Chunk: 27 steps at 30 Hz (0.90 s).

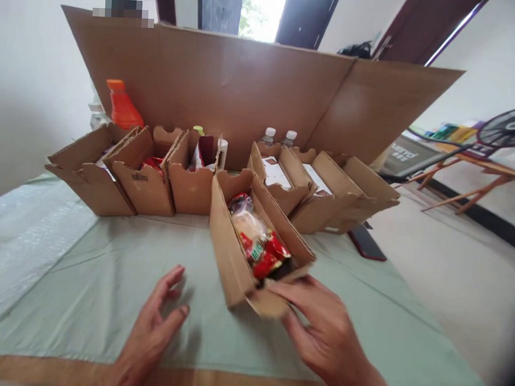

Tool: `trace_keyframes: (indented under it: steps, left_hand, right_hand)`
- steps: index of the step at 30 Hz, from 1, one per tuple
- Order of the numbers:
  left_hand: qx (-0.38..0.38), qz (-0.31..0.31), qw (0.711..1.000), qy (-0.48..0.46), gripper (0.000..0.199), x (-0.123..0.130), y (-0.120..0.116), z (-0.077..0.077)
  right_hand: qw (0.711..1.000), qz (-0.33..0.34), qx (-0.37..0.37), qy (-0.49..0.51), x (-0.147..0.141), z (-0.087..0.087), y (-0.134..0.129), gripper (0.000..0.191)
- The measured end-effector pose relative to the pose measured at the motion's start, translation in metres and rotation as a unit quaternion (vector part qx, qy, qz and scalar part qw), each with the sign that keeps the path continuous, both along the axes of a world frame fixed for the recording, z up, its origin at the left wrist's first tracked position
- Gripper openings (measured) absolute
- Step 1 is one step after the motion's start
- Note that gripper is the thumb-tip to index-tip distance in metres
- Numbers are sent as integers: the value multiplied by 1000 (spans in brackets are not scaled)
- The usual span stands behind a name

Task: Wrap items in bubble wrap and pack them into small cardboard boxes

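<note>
My right hand (315, 321) grips the near edge of a narrow open cardboard box (227, 254), its fingers at the low front flap. The box stands forward of the row of others, turned at an angle. Inside lies a red and clear plastic food packet (259, 238) with pale contents; its print is too blurred to read. My left hand (156, 319) hovers over the cloth to the left of this box, fingers apart, touching nothing.
Similar cardboard boxes (193, 190) stand in a row behind, holding packets and white cartons. A tall cardboard panel (245, 84) rises behind them. An orange bottle (123, 104) and clear bottles (289, 138) stand there. A dark phone-like object (367, 243) lies right, bubble wrap (34, 234) left.
</note>
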<state>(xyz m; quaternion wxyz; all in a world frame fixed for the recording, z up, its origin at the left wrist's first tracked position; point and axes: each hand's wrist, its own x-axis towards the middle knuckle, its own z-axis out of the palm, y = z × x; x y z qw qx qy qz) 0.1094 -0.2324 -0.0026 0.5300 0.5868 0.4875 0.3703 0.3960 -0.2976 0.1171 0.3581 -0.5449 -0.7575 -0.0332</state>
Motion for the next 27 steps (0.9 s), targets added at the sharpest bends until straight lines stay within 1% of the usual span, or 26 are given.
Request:
trace_keyframes:
  steps: [1, 2, 3, 4, 5, 6, 7, 8, 9, 11, 12, 13, 15, 17, 19, 21, 23, 24, 25, 27]
  left_hand:
    - [-14, 1, 1000, 19, 64, -11, 4, 5]
    - [-20, -4, 999, 35, 66, -18, 10, 10]
    - [-15, -10, 999, 45, 68, -19, 16, 16]
    - [-4, -16, 999, 49, 71, -17, 21, 21]
    - [9, -24, 999, 46, 74, -10, 25, 26]
    - [23, -36, 998, 39, 78, -2, 28, 31]
    - [35, -54, 998, 28, 81, 8, 28, 35]
    - [42, -83, 996, 16, 83, 19, 26, 37]
    - [46, -118, 992, 3, 82, 28, 22, 39]
    - [57, -175, 983, -17, 75, 44, 13, 39]
    - [63, -186, 980, -22, 70, 50, 9, 38]
    - [69, -180, 981, -24, 65, 54, 7, 36]
    - [82, -134, 987, -21, 57, 57, 9, 33]
    - [97, -75, 992, -21, 54, 58, 21, 33]
    - [110, -27, 993, -18, 53, 56, 40, 35]
    - [118, -1, 993, -2, 55, 55, 61, 35]
    - [121, 5, 993, 20, 60, 54, 76, 31]
    - [121, 6, 992, 27, 62, 53, 81, 27]
    - [120, 7, 992, 32, 63, 52, 85, 22]
    - [115, 17, 993, 31, 56, 51, 87, 13]
  right_hand:
    - [1000, -21, -1, 17, 11, -2, -24, 34]
    - [997, -70, -1, 39, 24, -6, -45, 33]
    - [987, -144, 5, 72, 36, -10, -65, 31]
    - [968, -223, 14, 113, 47, -17, -83, 31]
    - [943, -294, 21, 157, 57, -24, -99, 34]
    - [919, -341, 14, 196, 65, -33, -113, 43]
    - [906, -360, -1, 223, 70, -43, -125, 52]
    - [906, -352, -28, 234, 73, -53, -134, 58]
    - [915, -328, -60, 228, 72, -63, -141, 58]
    - [932, -281, -114, 197, 64, -80, -143, 47]
    - [936, -269, -130, 184, 57, -85, -138, 40]
    - [938, -263, -140, 175, 50, -87, -129, 35]
    - [942, -251, -143, 170, 36, -83, -100, 29]
    - [950, -223, -127, 178, 29, -72, -58, 27]
    - [954, -186, -125, 201, 27, -62, -12, 27]
    - [951, -161, -136, 226, 29, -59, 28, 30]
    - [947, -157, -139, 242, 29, -69, 54, 33]
    - [946, -160, -140, 244, 29, -77, 61, 33]
    - [946, -163, -141, 241, 28, -86, 64, 33]
    - [949, -174, -139, 222, 28, -106, 61, 33]
